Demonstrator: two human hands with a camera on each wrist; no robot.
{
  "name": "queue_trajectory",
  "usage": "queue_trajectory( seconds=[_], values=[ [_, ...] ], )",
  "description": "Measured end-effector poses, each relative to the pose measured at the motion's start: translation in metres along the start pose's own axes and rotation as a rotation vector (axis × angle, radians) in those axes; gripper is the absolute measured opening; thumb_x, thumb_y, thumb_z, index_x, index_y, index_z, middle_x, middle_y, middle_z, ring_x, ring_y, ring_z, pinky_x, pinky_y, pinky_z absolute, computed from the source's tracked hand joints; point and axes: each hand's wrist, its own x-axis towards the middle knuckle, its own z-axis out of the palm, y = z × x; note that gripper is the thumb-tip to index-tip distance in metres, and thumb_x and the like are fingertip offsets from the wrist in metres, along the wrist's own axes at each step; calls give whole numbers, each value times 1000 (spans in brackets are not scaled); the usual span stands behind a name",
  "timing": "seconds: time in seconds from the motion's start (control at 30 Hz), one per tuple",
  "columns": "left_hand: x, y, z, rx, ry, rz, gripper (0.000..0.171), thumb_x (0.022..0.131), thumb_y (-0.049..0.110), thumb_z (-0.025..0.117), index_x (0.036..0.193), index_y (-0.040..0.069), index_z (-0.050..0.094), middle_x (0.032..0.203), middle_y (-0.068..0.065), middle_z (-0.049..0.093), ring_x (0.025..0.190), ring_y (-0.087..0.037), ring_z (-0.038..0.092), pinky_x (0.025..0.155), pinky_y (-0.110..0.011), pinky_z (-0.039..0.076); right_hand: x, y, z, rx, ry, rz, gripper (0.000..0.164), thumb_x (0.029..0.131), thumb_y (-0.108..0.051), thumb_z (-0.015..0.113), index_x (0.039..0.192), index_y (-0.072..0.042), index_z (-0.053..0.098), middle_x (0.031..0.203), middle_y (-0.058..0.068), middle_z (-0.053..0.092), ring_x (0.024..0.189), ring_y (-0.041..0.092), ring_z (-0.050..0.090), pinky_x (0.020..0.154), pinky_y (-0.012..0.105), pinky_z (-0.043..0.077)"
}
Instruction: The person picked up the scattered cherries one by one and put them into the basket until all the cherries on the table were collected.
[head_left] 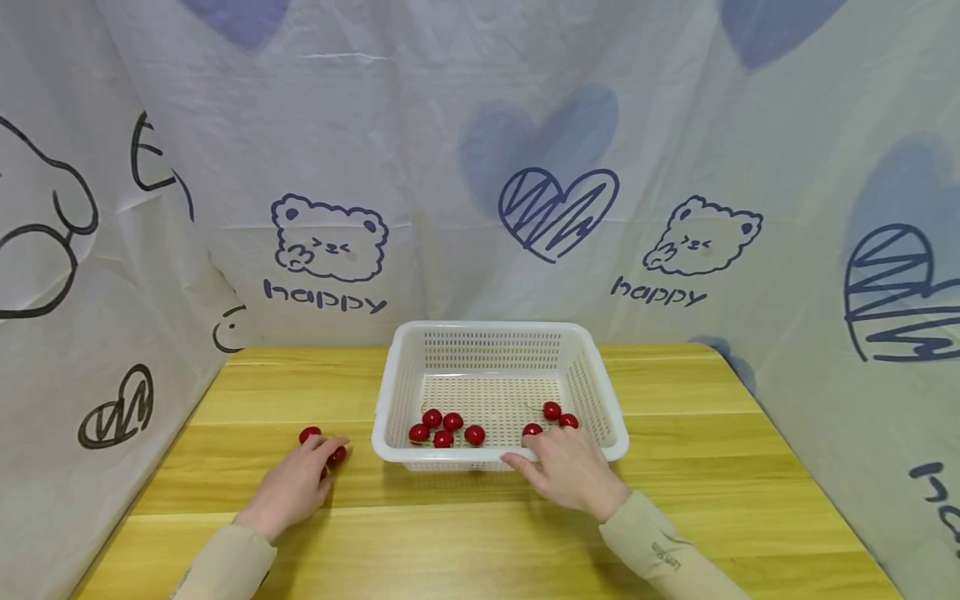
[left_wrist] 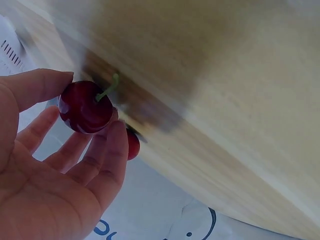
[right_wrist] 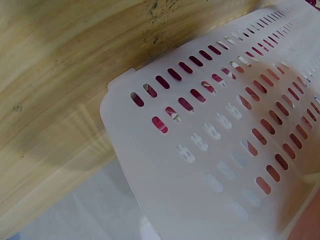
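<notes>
My left hand (head_left: 292, 487) is low over the left side of the table. In the left wrist view its thumb and fingers pinch a dark red cherry (left_wrist: 85, 107) with a short green stem. Just beyond the fingers, another cherry (head_left: 309, 434) lies on the wood. My right hand (head_left: 573, 471) grips the near rim of a white plastic basket (head_left: 390, 392), fingers over the inside and thumb outside. Through the slots, the right wrist view shows the fingers behind the wall. Several cherries (head_left: 443, 438) lie inside at the left, and a few cherries (head_left: 551, 410) are near the right fingers.
The wooden table (head_left: 697, 467) carries the basket at its far middle. A pale printed cloth (head_left: 435, 167) with hearts and bear drawings hangs behind and along both sides.
</notes>
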Motion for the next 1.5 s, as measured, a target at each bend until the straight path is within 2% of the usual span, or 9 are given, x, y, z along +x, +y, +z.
queue_trajectory(
  seconds=[0.2, 0.37, 0.73, 0.87, 1.03, 1.23, 1.5],
  values=[
    [1, 1, -5, -33, 24, 9, 53, 77, -1, 65, 129, 1, 52, 117, -23, 54, 94, -35, 61, 74, -47, 53, 0, 1, 0, -13, -2, 3, 48, 93, -62, 38, 59, -28, 37, 48, -12, 28, 42, 8, 33, 38, 25, 23],
    [3, 3, -9, -44, 54, 12, 49, 78, 0, 65, 126, 1, 53, 113, -19, 56, 90, -31, 62, 73, -45, 53, 0, 1, 0, -20, -25, 13, 49, 93, -63, 36, 59, -28, 38, 49, -11, 29, 42, 8, 34, 39, 25, 24],
    [10, 6, -14, -32, 100, 23, 17, 81, 4, 67, 96, 6, 60, 107, -15, 57, 87, -27, 60, 73, -42, 53, 0, 0, -1, -13, -18, 10, 48, 93, -62, 37, 59, -28, 38, 49, -12, 30, 42, 7, 32, 39, 24, 24],
    [15, 10, -17, -47, 118, 21, 16, 83, 7, 67, 96, 5, 60, 108, -15, 57, 81, -23, 59, 70, -39, 52, -1, 0, -1, -10, -15, 9, 49, 93, -62, 36, 59, -28, 38, 49, -12, 30, 42, 7, 33, 39, 24, 24],
    [22, 18, -24, -55, 148, 24, 13, 83, 8, 65, 95, 5, 59, 104, -12, 56, 71, -18, 51, 64, -34, 47, -1, -1, -2, -15, -21, 11, 48, 93, -62, 38, 60, -27, 39, 49, -11, 32, 43, 8, 33, 39, 25, 25],
    [31, 27, -31, -53, 190, 42, 14, 83, 9, 66, 94, 4, 60, 101, -12, 57, 76, -22, 54, 66, -38, 50, -1, -1, -2, -16, -13, 7, 48, 93, -62, 39, 60, -27, 38, 49, -11, 30, 43, 8, 33, 39, 25, 24],
    [41, 42, -41, -55, 249, 68, 15, 83, 8, 67, 95, 3, 60, 97, -10, 57, 76, -21, 55, 67, -38, 52, 0, -1, -1, -22, -5, 4, 48, 93, -62, 39, 60, -28, 38, 49, -12, 30, 42, 7, 32, 39, 24, 24]
  ],
)
